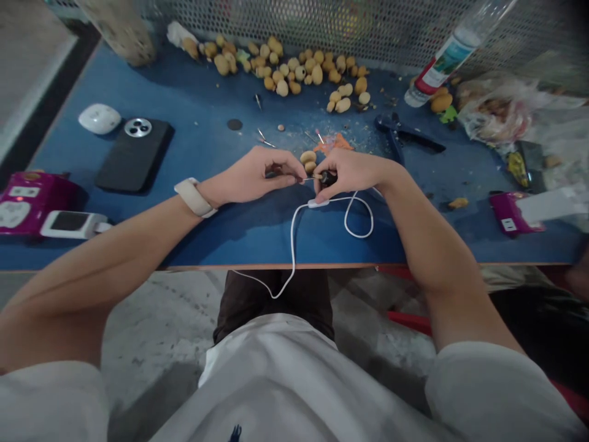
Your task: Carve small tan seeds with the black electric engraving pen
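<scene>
My left hand (257, 175) pinches a small dark item with a thin metal shaft (307, 178) sticking out towards my right hand. My right hand (350, 175) grips a small black tool (328, 178), and a white cable (294, 233) with a small inline switch (318, 202) loops down over the table's front edge. The shaft seems to join the two held items, though my fingers hide the contact. Two tan nut-like beads (308, 161) lie just beyond my hands. A large heap of similar tan beads (280, 67) spreads along the back of the blue table (193, 98).
A black phone (134, 155), a white rounded case (99, 118) and a magenta power strip (32, 202) sit at left. Blue-handled pliers (405, 132), a plastic bottle (453, 55) and a plastic bag (497, 113) lie at right. Perforated metal mesh (322, 18) stands behind.
</scene>
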`<act>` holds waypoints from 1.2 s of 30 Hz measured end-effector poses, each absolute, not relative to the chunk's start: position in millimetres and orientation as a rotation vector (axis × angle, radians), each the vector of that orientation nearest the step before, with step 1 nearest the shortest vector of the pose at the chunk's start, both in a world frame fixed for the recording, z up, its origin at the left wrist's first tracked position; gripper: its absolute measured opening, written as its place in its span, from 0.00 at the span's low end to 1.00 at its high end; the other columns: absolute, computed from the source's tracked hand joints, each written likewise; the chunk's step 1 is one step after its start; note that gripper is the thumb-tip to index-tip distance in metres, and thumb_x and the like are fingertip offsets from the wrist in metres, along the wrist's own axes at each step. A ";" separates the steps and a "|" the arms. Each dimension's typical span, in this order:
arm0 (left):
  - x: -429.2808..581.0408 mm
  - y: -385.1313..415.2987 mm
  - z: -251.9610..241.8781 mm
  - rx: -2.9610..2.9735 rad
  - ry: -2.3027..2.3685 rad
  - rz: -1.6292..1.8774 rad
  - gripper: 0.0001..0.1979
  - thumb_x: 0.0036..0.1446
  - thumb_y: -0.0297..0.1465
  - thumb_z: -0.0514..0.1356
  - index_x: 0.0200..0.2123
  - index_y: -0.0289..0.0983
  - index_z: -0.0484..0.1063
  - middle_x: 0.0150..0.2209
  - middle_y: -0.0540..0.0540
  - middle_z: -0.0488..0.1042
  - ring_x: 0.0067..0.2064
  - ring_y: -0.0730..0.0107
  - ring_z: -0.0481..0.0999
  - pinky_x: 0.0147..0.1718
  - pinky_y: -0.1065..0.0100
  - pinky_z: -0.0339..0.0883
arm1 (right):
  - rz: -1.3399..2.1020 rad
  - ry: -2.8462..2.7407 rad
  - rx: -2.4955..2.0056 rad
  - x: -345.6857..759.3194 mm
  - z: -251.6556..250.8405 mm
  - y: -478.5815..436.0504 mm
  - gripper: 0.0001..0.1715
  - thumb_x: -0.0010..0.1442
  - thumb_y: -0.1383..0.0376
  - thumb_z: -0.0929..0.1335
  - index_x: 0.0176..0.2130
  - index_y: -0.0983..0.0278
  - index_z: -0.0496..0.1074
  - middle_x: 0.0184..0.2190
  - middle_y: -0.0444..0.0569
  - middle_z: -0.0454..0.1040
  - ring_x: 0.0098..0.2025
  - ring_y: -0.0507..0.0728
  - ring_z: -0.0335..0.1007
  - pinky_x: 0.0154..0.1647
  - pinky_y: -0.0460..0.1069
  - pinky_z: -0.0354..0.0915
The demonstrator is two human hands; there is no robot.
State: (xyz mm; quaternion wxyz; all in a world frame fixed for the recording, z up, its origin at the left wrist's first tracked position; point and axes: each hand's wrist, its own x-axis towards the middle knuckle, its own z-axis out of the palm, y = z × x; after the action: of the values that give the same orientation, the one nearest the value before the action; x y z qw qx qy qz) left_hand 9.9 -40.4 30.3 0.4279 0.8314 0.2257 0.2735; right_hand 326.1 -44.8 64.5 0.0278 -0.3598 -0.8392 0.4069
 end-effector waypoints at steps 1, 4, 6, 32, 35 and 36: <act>8.9 -40.1 29.3 2.073 0.585 0.695 0.17 0.78 0.49 0.80 0.52 0.42 0.93 0.50 0.39 0.94 0.53 0.49 0.95 0.61 0.48 0.92 | 1.254 -2.592 -1.103 326.2 64.0 -44.5 0.37 0.66 0.30 0.88 0.38 0.59 0.90 0.26 0.41 0.72 0.32 0.55 0.59 0.39 0.57 0.55; 5.1 -38.5 28.1 2.103 0.625 0.713 0.14 0.78 0.47 0.80 0.52 0.43 0.93 0.50 0.40 0.94 0.53 0.49 0.95 0.61 0.49 0.92 | 1.260 -2.593 -1.074 325.4 65.2 -44.9 0.37 0.67 0.30 0.87 0.38 0.60 0.90 0.26 0.42 0.73 0.31 0.55 0.60 0.39 0.57 0.55; 3.4 -38.0 28.9 2.145 0.632 0.690 0.14 0.79 0.46 0.78 0.53 0.43 0.94 0.51 0.40 0.95 0.53 0.50 0.95 0.59 0.51 0.91 | 1.269 -2.593 -1.067 324.2 67.1 -46.0 0.38 0.67 0.29 0.87 0.38 0.60 0.90 0.26 0.41 0.73 0.31 0.54 0.60 0.39 0.57 0.56; 3.1 -38.2 34.8 2.191 0.660 0.658 0.15 0.80 0.47 0.76 0.54 0.42 0.94 0.51 0.38 0.95 0.54 0.47 0.95 0.59 0.52 0.92 | 1.263 -2.600 -1.063 321.9 68.8 -44.7 0.39 0.66 0.28 0.87 0.38 0.59 0.91 0.31 0.45 0.80 0.35 0.56 0.68 0.41 0.56 0.60; 4.4 -37.4 33.9 2.152 0.638 0.661 0.16 0.80 0.48 0.78 0.53 0.42 0.93 0.50 0.38 0.95 0.54 0.47 0.95 0.59 0.52 0.92 | 1.223 -2.626 -1.052 324.3 66.2 -43.1 0.37 0.68 0.29 0.86 0.40 0.59 0.92 0.30 0.45 0.79 0.35 0.56 0.65 0.41 0.56 0.58; 4.8 -37.3 34.1 2.145 0.630 0.659 0.16 0.79 0.49 0.78 0.53 0.42 0.93 0.50 0.38 0.95 0.54 0.47 0.95 0.59 0.51 0.92 | 1.215 -2.629 -1.047 325.1 65.0 -42.5 0.37 0.68 0.30 0.86 0.40 0.59 0.92 0.30 0.45 0.78 0.35 0.56 0.64 0.40 0.56 0.57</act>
State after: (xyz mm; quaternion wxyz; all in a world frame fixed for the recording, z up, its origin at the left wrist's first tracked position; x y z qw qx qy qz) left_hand 4.8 -37.3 34.1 0.3943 0.8457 0.2484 0.2600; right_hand 325.1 -42.5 65.0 0.0310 -0.3399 -0.8533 0.3942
